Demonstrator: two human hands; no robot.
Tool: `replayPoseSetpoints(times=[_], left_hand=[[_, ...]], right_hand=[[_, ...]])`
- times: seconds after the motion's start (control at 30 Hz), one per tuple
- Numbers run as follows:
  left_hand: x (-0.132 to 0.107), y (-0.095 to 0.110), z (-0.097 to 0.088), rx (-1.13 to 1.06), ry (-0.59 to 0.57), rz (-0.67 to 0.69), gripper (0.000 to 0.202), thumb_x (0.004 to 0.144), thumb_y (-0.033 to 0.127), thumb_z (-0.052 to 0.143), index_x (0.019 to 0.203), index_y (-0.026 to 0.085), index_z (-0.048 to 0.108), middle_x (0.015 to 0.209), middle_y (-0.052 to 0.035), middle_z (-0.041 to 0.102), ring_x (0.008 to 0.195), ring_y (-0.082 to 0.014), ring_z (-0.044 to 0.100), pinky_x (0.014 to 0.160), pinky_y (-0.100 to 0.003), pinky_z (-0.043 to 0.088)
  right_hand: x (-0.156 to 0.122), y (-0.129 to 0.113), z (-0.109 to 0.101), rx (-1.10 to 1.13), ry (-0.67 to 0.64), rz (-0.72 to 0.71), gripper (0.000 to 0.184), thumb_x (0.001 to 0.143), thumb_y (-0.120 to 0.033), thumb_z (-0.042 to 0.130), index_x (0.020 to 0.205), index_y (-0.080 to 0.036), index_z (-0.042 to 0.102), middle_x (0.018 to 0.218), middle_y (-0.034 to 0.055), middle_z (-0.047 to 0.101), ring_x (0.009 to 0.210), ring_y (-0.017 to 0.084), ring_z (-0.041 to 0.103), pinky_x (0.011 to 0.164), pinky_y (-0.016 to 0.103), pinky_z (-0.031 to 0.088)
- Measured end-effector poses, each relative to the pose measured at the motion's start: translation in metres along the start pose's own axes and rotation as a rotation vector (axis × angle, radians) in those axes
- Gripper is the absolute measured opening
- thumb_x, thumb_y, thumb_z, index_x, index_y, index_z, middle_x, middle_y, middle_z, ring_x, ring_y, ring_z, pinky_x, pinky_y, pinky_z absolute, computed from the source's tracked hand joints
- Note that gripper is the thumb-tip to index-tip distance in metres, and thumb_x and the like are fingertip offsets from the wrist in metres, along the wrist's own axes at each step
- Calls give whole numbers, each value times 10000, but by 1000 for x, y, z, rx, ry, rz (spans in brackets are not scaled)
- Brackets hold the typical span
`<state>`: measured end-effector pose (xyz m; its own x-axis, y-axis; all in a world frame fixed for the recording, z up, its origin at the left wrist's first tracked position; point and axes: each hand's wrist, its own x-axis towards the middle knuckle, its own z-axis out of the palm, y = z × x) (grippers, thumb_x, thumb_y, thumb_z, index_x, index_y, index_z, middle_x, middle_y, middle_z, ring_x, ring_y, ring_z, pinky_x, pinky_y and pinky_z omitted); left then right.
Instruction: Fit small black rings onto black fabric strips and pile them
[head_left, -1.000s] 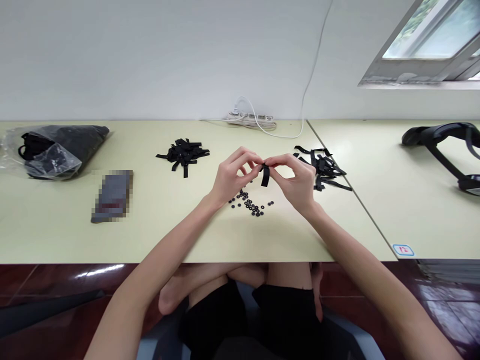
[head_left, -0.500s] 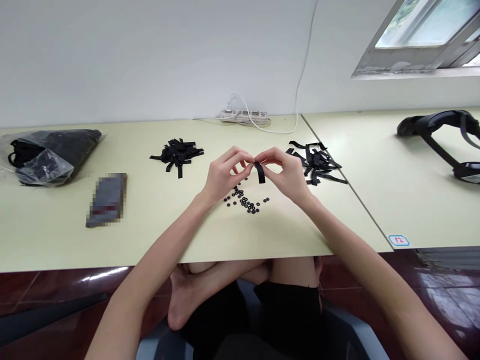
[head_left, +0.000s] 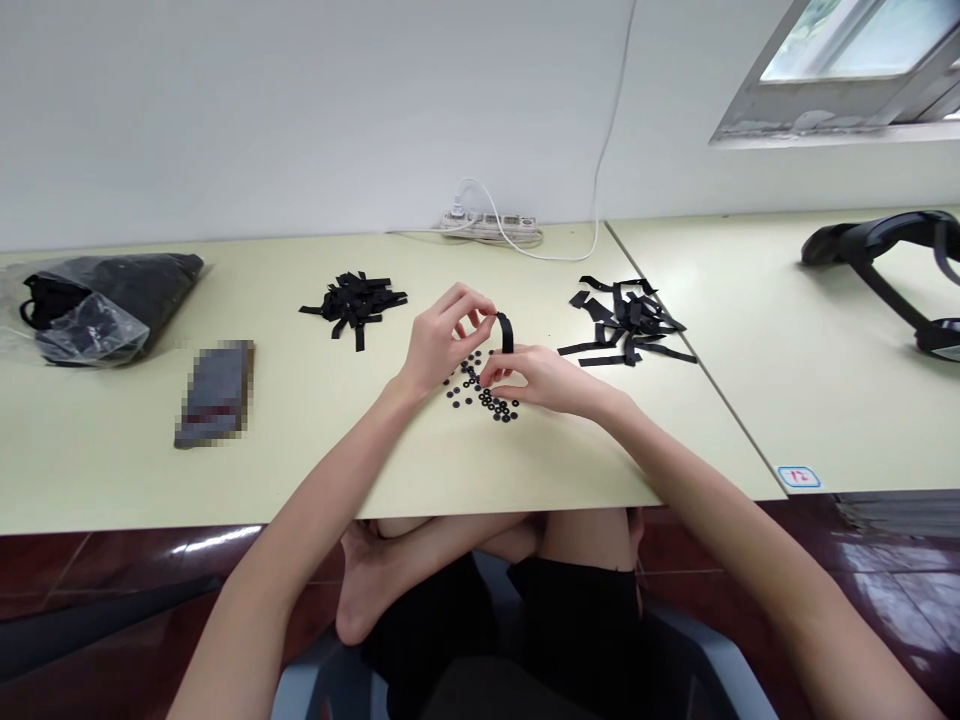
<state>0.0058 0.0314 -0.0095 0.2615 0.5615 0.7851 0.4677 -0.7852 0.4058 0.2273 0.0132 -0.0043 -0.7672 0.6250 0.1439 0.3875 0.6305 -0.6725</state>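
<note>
My left hand [head_left: 444, 338] pinches one end of a short black fabric strip [head_left: 507, 333] between thumb and fingertips, and the strip curves down to the right. Just below it, my right hand [head_left: 538, 378] reaches down over small black ring-shaped discs [head_left: 501, 410] scattered on the table. Its thumb and index finger are bent, with a small gap between the tips. Whether they touch a disc is too small to make out. The right hand covers part of the scattered discs.
Piles of black strips lie left [head_left: 360, 298] and right [head_left: 634, 318] on the table [head_left: 315, 430]. Farther left are a clear plastic bag [head_left: 112, 310] with black contents and a blurred flat object [head_left: 216, 392]. A power strip [head_left: 491, 226] and a black headset-like frame [head_left: 885, 285] are behind and right.
My right hand has left the strip and moved down and left to the small discs. The left hand keeps hold of the strip, a little farther left.
</note>
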Motion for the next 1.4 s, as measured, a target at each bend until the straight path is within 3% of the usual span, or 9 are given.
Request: replayPoseSetpoints(times=[0.2,0.57,1.4], left_hand=[[0,1,0,-16,-10,10,74,1066,158,668,1044,210,715,1043,-21,723,795,-98,709,617,-193,586],[0,2,-1,-15,-7,28,85,1069,143,674,1071,212,723,1039,-12,718,787,-87,696,631,-184,598],[0,1,-4,-2,-10,12,64,1071,158,683,1063,210,720,1054,-14,718,784,-79,697,638,-166,594]], right_hand=[[1,0,4,-42,-37,-35,122,1057,-194,664,1099,-262,757,1155,24,840,1034,244,738,945,399,551],[1,-5,3,39,-64,13,130,1107,-243,595,1078,-243,721,1177,61,801,1046,239,751,949,401,569],[2,-3,1,6,11,33,138,1039,-177,674,1141,-229,750,1070,70,808,1004,234,782,960,391,628]])
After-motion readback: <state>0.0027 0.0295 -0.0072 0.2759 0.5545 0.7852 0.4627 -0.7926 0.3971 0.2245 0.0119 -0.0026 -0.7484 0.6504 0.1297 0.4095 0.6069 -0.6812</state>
